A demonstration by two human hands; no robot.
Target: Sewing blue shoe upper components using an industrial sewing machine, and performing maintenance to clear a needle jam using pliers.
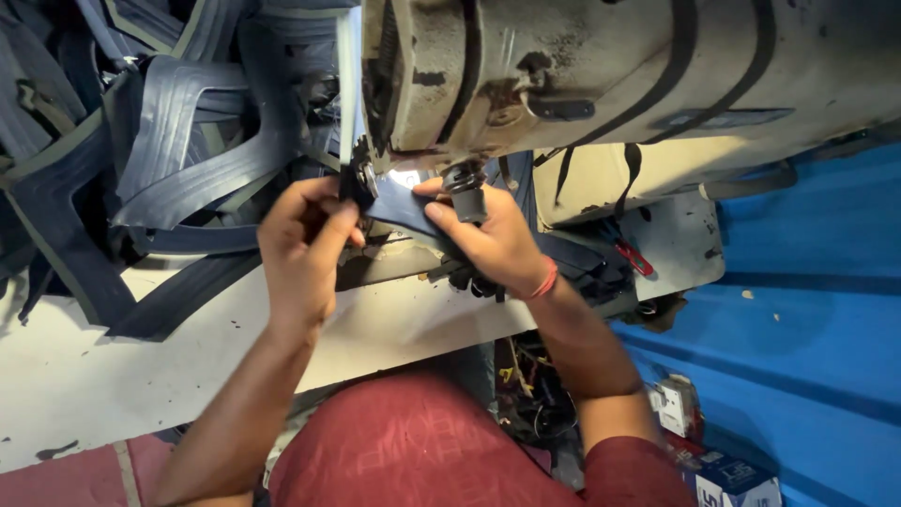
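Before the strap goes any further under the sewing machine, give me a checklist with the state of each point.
1. Left hand grips the dark blue strap at its left end: ok.
2. Right hand presses the strap flat from the right: ok.
3. Strap sits under the sewing machine head: ok.
4. Fingers clear of the needle: cannot tell, the needle is hidden behind the machine.
5. Strap lying straight, no twist: cannot tell, the hands cover most of it.
6. Pile of finished straps kept off the work spot: ok, it lies to the left on the white table.

Left hand and right hand (fingers pinched) raised
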